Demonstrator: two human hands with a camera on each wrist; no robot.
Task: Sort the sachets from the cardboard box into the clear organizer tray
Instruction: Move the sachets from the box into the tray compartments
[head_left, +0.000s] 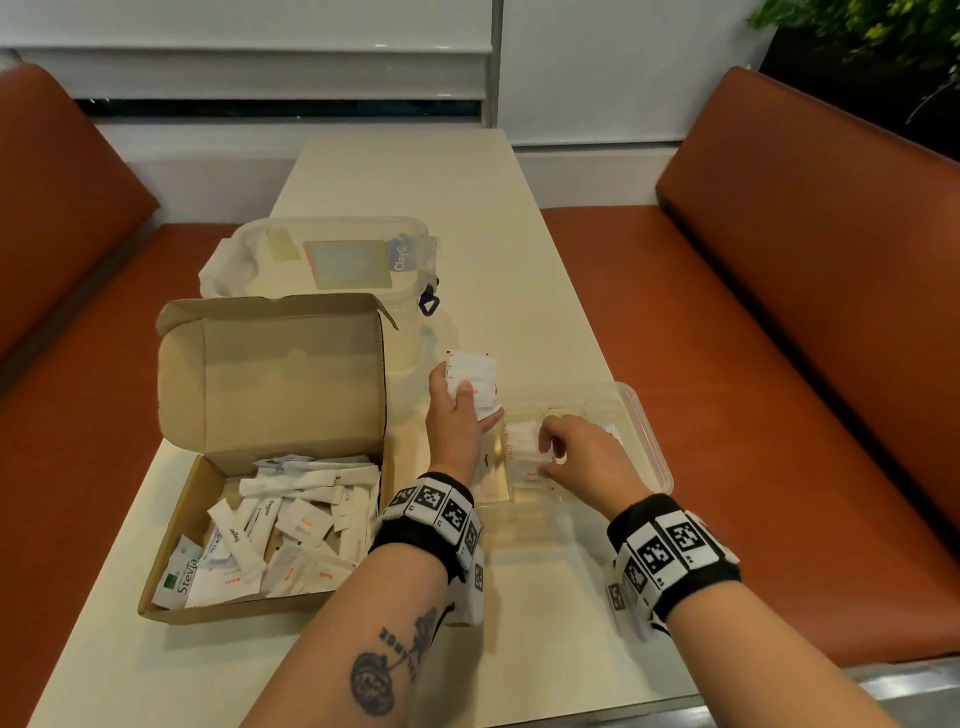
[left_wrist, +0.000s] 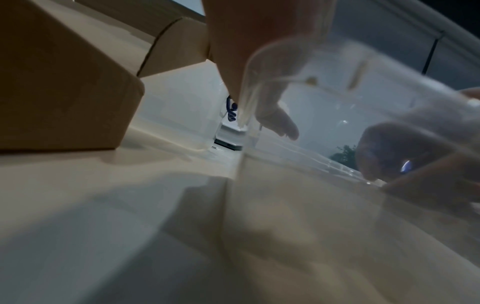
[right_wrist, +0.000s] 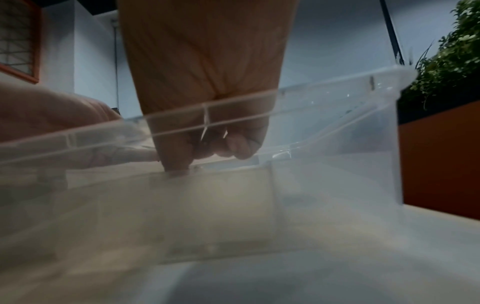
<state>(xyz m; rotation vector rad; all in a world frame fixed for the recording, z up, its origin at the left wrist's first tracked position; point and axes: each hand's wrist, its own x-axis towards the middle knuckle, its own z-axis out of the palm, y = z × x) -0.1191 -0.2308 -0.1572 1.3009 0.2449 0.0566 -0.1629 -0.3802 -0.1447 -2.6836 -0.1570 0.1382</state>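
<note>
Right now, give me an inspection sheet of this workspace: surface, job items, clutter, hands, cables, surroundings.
Surface: cream table, bare at its far end.
Job's things: open cardboard box on the left holds many loose sachets; clear organizer tray on the right has a few sachets in its compartments.
Clutter: lidded clear container behind the box, a white bag beneath it.
Hands: left hand holds a stack of white sachets beside the tray; right hand reaches into the tray, fingers curled at sachets there.
Cables: nothing seen.
Surroundings: orange bench seats on both sides, window blind behind, plant at top right.
</note>
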